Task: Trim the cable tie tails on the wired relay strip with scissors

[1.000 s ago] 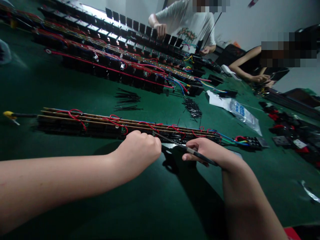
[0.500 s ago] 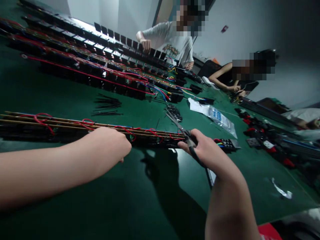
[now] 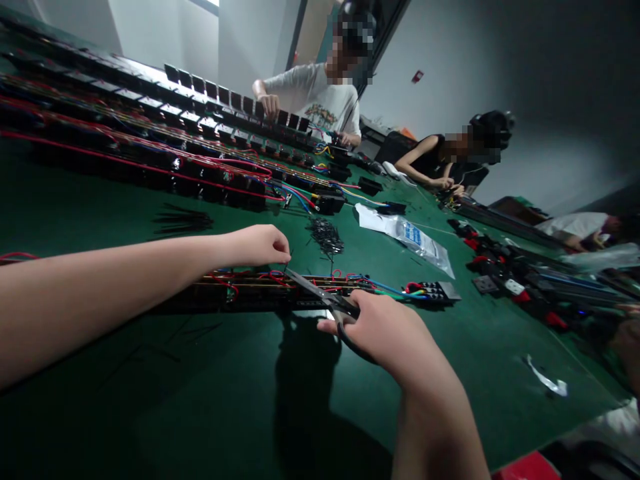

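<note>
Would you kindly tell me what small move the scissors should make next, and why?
Probably a careful snip just below the left hand, clear of its skin: the right hand holds the scissors with their tips close to the left hand's pinch, by the wired strip.

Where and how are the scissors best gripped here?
Probably by the dark handle loops, coming from the near right, as the right hand does. The scissors slant over the wired strip, handles toward that hand, blades pointing at the left hand, so a grip from that far side would meet the blade tips.
</note>
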### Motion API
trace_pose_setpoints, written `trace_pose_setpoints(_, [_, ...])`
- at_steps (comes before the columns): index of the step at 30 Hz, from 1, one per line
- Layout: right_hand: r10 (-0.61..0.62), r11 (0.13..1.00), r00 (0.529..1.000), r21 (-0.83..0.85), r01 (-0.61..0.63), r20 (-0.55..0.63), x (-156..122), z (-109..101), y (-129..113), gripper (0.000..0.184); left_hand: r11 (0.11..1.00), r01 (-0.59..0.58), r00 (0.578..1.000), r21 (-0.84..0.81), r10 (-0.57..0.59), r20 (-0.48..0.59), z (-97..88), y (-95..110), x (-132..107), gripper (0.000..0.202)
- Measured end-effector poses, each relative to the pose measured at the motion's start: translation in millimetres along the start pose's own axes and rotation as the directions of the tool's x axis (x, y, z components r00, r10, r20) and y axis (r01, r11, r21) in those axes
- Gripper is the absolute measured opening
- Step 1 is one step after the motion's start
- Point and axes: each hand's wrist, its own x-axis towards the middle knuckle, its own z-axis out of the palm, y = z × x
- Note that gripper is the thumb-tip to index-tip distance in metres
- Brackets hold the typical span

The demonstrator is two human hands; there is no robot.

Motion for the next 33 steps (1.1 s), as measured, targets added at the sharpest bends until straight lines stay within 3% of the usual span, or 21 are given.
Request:
trace_pose_setpoints(7, [-0.019, 1.000, 1.000, 0.005, 0.019, -0.007, 0, 2, -14, 0.061, 0.994, -0.066, 0.995, -0.088, 0.058, -0.086, 2.9, -2, -8, 0.030])
trace_pose_setpoints(16, [0.079, 0.997, 0.997, -0.020, -0.079, 0.025, -9, -5, -4, 0.056, 0.976, -0.114, 0.984, -0.183, 0.086, -0.158, 12.1, -3, -6, 0.019])
trace_pose_setpoints(28, [-0.059, 0.998, 0.993, -0.026, 0.057, -0.099, 12, 11, -21, 0.070, 0.966, -0.154, 0.979, -0.207, 0.122, -0.161, 13.0, -6, -5, 0.019])
trace_pose_setpoints(33, [-0.091, 0.995, 0.988, -0.045, 0.086, -0.128, 17, 12, -19, 0.066, 0.963, -0.212, 0.963, -0.164, 0.178, -0.202, 15.9, -5, -8, 0.018])
